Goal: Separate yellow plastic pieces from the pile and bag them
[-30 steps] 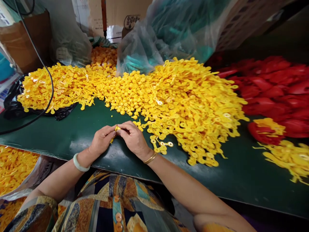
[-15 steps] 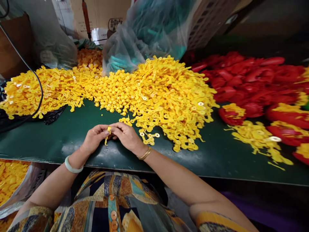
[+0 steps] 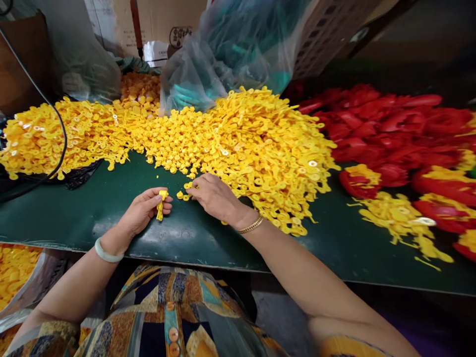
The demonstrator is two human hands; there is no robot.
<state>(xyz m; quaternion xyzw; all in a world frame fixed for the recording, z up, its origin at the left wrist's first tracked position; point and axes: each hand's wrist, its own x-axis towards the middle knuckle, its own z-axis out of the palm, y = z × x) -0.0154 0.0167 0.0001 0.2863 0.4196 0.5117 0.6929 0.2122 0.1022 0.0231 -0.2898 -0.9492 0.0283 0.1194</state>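
Observation:
My left hand pinches a small yellow plastic part between thumb and fingers, its narrow end hanging down over the table. To the right, my right hand is at the near edge of a heap of flat yellow plastic links. Its bent fingertips press together on a yellow piece there, mostly hidden beneath the hand. A few loose yellow parts lie just left of those fingertips. Small round yellow pieces make up the middle of the heap.
On the green table, red plastic shells are piled at right, with yellow parts before them. A clear plastic bag stands behind the heap. A black cable hangs at left. Below the table edge is a sack of yellow parts.
My hands were together on one yellow part. My right hand has moved right and away to the heap's edge, while my left hand keeps the part and has shifted slightly left.

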